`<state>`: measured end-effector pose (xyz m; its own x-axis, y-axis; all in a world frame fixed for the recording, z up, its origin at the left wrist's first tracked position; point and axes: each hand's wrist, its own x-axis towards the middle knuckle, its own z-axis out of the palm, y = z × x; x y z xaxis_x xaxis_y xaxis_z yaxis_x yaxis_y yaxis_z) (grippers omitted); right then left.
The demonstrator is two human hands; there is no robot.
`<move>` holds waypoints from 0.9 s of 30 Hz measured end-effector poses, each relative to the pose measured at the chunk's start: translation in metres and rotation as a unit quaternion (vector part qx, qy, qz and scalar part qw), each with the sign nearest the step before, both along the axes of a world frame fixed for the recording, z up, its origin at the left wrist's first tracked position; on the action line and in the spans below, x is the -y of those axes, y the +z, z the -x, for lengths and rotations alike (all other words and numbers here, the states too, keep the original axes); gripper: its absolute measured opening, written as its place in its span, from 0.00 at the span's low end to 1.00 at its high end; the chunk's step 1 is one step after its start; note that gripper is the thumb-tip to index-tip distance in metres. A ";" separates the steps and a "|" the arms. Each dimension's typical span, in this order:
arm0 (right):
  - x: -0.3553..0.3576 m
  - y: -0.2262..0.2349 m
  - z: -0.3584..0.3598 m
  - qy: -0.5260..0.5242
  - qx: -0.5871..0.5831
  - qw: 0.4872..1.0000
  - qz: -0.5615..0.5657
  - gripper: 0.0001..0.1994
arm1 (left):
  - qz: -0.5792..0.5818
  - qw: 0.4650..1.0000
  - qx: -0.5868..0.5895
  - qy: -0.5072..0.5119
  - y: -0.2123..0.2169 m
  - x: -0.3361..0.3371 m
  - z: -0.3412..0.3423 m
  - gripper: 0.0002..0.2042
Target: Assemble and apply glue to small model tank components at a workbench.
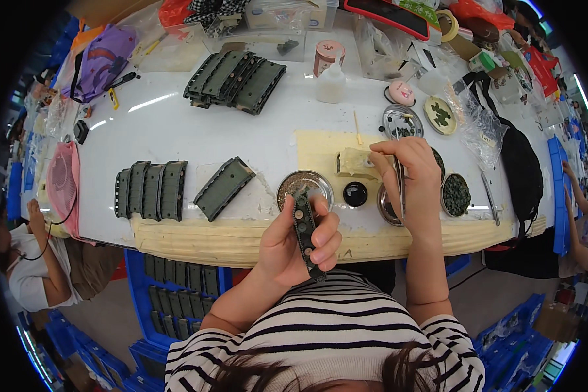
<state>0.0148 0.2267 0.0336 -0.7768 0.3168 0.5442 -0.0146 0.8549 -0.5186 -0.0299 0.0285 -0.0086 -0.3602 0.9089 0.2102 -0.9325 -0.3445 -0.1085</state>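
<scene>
Head view: the left hand [276, 249] is curled, its thumb on one side and its bent fingers on the other, pinching a narrow dark green piece [304, 230] that stands nearly upright, slightly tilted, with round studs along its visible face. The right hand [417, 176] is partly closed around metal tweezers [401, 181], held well apart from the green piece, to its right and farther up the table; whether the tweezers grip anything cannot be told. The upper end of the green piece overlaps the near edge of a round dish of granules [300, 178]. Between the hands lie a black round jar [355, 194] and, just beyond it, a yellowish block [359, 162]. A dish of dark green bits [456, 196] sits just right of the right hand.
</scene>
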 end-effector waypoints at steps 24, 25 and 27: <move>-0.003 0.000 -0.007 0.009 0.016 1.000 0.012 0.04 | 0.015 1.000 0.016 -0.009 -0.003 0.001 -0.001 0.22; -0.003 -0.001 -0.007 0.009 0.015 1.000 0.007 0.04 | 0.016 1.000 0.016 -0.010 -0.003 0.001 -0.001 0.22; -0.002 0.000 -0.007 0.001 -0.006 1.000 0.006 0.05 | 0.018 1.000 0.018 -0.013 -0.003 0.001 -0.002 0.22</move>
